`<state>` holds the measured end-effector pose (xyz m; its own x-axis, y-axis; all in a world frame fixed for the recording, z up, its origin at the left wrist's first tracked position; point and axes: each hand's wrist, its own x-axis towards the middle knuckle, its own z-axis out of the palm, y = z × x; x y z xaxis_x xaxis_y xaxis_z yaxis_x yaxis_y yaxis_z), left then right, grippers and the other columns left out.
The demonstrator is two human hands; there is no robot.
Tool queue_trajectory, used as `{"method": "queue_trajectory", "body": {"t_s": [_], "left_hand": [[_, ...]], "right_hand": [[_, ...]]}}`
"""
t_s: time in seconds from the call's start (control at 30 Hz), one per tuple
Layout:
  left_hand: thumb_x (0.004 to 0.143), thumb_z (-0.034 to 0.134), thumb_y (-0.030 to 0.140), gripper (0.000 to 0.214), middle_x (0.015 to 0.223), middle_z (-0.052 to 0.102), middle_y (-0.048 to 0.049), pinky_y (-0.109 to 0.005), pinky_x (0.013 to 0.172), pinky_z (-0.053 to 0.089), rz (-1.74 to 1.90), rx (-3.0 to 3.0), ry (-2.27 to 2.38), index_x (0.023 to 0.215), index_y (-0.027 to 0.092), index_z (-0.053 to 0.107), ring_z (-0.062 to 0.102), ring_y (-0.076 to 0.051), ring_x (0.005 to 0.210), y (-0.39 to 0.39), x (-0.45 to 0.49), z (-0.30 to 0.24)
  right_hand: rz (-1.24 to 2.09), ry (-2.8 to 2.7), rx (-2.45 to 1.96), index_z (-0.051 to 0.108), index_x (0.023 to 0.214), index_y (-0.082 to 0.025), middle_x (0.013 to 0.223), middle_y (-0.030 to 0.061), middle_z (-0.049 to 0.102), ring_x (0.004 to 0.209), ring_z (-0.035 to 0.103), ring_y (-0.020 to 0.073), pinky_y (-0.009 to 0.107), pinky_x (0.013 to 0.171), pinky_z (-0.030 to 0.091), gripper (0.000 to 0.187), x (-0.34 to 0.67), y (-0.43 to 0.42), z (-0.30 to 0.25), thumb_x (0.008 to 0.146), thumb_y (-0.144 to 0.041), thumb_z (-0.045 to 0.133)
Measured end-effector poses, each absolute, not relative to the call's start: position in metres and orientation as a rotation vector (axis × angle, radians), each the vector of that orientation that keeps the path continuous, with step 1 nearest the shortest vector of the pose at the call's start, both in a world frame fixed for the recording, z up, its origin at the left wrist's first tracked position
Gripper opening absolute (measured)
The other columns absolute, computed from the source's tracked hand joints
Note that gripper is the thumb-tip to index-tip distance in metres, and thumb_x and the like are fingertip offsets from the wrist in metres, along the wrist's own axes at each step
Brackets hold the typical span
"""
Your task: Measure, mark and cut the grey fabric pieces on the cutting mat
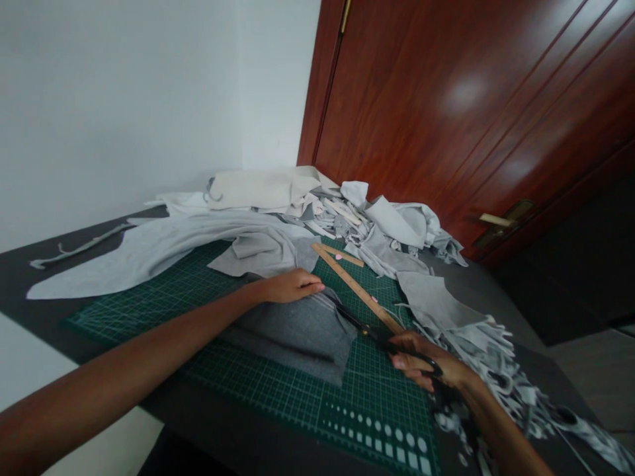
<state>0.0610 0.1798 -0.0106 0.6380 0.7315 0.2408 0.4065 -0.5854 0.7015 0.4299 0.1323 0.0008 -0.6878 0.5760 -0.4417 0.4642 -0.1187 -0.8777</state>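
My left hand (294, 285) is closed on the upper edge of a dark grey piece of fabric (302, 337), which lies over the green cutting mat (278, 390). In my right hand (421, 360) is a pair of black-handled scissors (364, 327), my fingers wrapped round the handles. The scissors point left, and their blades reach the fabric's upper edge close to my left fingertips. Whether the blades are parted cannot be made out. A wooden ruler (354, 285) lies slanted on the mat just beyond the scissors.
White cloth (133, 254) spreads along the far left. Pale rolled fabric (262, 188) and heaped scraps (342, 218) lie at the back. Cut strips (501, 370) cover the right side beside my right forearm. A white wall (124, 99) and wooden door (421, 119) stand behind the table.
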Motion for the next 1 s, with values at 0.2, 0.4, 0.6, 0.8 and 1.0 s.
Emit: {"method": "queue_trajectory", "body": {"t_s": [0.2, 0.4, 0.6, 0.8, 1.0], "left_hand": [[0.102, 0.045, 0.048, 0.045, 0.061, 0.045, 0.0038, -0.026, 0.058, 0.030, 0.709, 2.263, 0.885, 0.068, 0.019, 0.050, 0.046, -0.013, 0.058, 0.1800, 0.0607, -0.0123], [0.103, 0.043, 0.043, 0.040, 0.064, 0.048, 0.0036, -0.025, 0.060, 0.032, 0.693, 2.305, 0.874, 0.072, 0.018, 0.052, 0.049, -0.013, 0.060, 0.1799, 0.0607, -0.0122], [0.103, 0.043, 0.040, 0.038, 0.064, 0.049, 0.0038, -0.024, 0.060, 0.034, 0.681, 2.305, 0.874, 0.073, 0.018, 0.053, 0.049, -0.012, 0.061, 0.1781, 0.0610, -0.0101], [0.103, 0.043, 0.039, 0.037, 0.065, 0.051, 0.0034, -0.024, 0.062, 0.035, 0.670, 2.315, 0.871, 0.075, 0.018, 0.054, 0.051, -0.012, 0.063, 0.1768, 0.0612, -0.0085], [0.104, 0.043, 0.039, 0.037, 0.064, 0.051, 0.0033, -0.024, 0.061, 0.035, 0.683, 2.324, 0.856, 0.075, 0.018, 0.054, 0.051, -0.012, 0.061, 0.1776, 0.0613, -0.0092]], "right_hand": [[1.953, -2.008, -1.178, 0.046, 0.069, -0.020, 0.048, -0.0110, 0.040, 0.035, 0.032, 0.0021, 0.016, 0.033, 0.024, 0.055, 0.4328, 0.1339, -0.0019, 0.079, -0.065, 0.075], [2.004, -1.941, -1.222, 0.047, 0.071, -0.020, 0.050, -0.0111, 0.042, 0.033, 0.032, 0.0016, 0.016, 0.032, 0.024, 0.055, 0.4333, 0.1357, -0.0050, 0.074, -0.064, 0.080], [2.008, -1.953, -1.198, 0.047, 0.069, -0.020, 0.050, -0.0102, 0.042, 0.034, 0.032, 0.0017, 0.016, 0.032, 0.025, 0.055, 0.4330, 0.1362, -0.0037, 0.075, -0.064, 0.079], [2.023, -1.951, -1.243, 0.046, 0.069, -0.020, 0.050, -0.0111, 0.041, 0.034, 0.029, 0.0010, 0.016, 0.032, 0.024, 0.057, 0.4331, 0.1350, -0.0012, 0.072, -0.065, 0.081], [1.994, -1.988, -1.218, 0.047, 0.068, -0.020, 0.049, -0.0102, 0.040, 0.035, 0.030, 0.0022, 0.018, 0.033, 0.023, 0.057, 0.4333, 0.1341, -0.0006, 0.073, -0.067, 0.079]]}}
